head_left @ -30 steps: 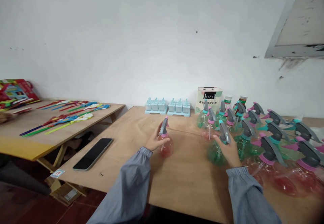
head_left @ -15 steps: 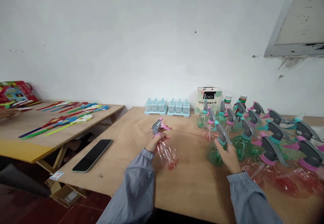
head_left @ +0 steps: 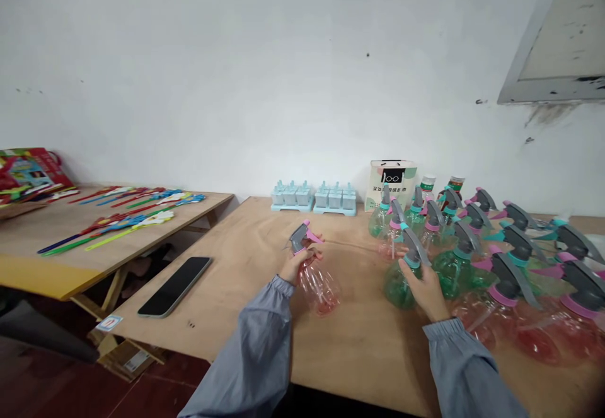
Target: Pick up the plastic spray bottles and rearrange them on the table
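Left hand (head_left: 297, 268) closed around neck of pink spray bottle (head_left: 321, 287); bottle tilted, head leaning left, over middle of tabletop (head_left: 350, 348); can't tell if base touches. Right hand (head_left: 429, 290) curled around neck of green spray bottle (head_left: 397, 287), upright on tabletop, left edge of the group. More pink and green spray bottles (head_left: 539, 341) crowd the right side. Phone (head_left: 174, 287) lies flat, left. Two light-blue popsicle molds (head_left: 292, 198) and paper bag (head_left: 378, 191) at back, near wall (head_left: 236, 90).
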Demonstrator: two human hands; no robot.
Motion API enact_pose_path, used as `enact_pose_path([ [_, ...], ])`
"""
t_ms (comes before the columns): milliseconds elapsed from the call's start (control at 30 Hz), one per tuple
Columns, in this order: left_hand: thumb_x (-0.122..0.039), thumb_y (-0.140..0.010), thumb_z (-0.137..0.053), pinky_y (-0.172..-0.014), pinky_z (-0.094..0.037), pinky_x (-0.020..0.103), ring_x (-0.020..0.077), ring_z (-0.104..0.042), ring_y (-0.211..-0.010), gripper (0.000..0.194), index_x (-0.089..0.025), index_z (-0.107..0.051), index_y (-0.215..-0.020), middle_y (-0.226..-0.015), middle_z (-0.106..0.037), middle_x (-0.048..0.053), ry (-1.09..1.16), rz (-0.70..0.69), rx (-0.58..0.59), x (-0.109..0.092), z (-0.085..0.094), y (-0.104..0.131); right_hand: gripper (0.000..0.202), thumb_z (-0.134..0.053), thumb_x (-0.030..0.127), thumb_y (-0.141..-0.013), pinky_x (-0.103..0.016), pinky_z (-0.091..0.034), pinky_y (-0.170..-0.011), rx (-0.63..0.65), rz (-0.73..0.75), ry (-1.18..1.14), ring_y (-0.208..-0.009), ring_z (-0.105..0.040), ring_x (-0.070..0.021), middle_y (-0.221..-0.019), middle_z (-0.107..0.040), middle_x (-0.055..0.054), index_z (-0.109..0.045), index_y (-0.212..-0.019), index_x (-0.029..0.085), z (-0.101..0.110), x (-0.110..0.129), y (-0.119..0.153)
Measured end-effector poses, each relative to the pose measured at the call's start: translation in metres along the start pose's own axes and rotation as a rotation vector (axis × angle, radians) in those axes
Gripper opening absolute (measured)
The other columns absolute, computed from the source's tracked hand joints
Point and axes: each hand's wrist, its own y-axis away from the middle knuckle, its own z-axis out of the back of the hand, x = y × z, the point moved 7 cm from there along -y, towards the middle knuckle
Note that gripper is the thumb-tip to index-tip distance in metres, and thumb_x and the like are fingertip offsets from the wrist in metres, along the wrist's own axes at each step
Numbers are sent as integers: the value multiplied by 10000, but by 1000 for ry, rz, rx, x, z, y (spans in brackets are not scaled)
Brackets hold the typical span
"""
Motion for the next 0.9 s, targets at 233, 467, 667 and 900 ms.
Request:
enact_pose_path([
  [233,-282,-570,-694,-895,-522,425,162,-642,-678,309,-181,-593,-844,-802,-673,18,-5,45,-39,4,3,0,315,-607,498,-792,-437,-466,-975,3,43,0,-994,-662,-256,-904,-730,-58,-703,-942,238,0,4,0],
  [467,-298,-570,-697,-961,-489,476,145,-624,-645,341,-169,-621,-876,-878,-701,44,2,33,-25,5,-1,0,311,-603,501,-793,-453,-449,-1002,6,48,-3,-1048,-647,-264,-927,-726,-63,-712,-922,240,0,5,0],
  [667,-286,-576,-684,-958,-495,479,145,-597,-624,275,-193,-620,-827,-813,-688,32,-2,74,-15,11,-2,1,288,-608,488,-798,-460,-450,-1001,4,59,-4,-1053,-641,-262,-926,-723,-66,-715,-905,243,0,7,0],
  [900,-334,-607,-705,-920,-521,499,174,-619,-645,315,-210,-634,-888,-914,-703,67,-25,11,31,3,-9,1,321,-630,498,-781,-440,-475,-963,-15,37,-16,-975,-669,-254,-897,-738,-54,-717,-949,238,1,2,0],
])
